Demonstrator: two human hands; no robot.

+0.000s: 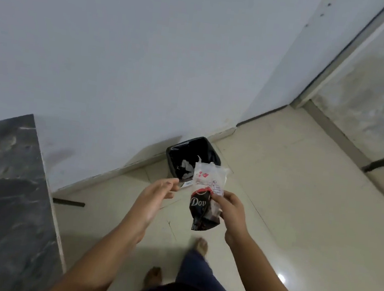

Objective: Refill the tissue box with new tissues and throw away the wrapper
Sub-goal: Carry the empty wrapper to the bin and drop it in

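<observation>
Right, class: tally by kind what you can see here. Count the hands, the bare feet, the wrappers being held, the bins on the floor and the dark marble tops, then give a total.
Hands: 2, the left hand and the right hand
Bare feet: 2
Wrapper: 1
Bin: 1
Marble top: 1
Total: 7

Crumpled wrapper (206, 196), clear top and dark lower half, held upright above the black-lined bin (193, 156).

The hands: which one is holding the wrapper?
The right hand grips the crumpled wrapper in front of the black bin. The left hand is open, holding nothing.
</observation>
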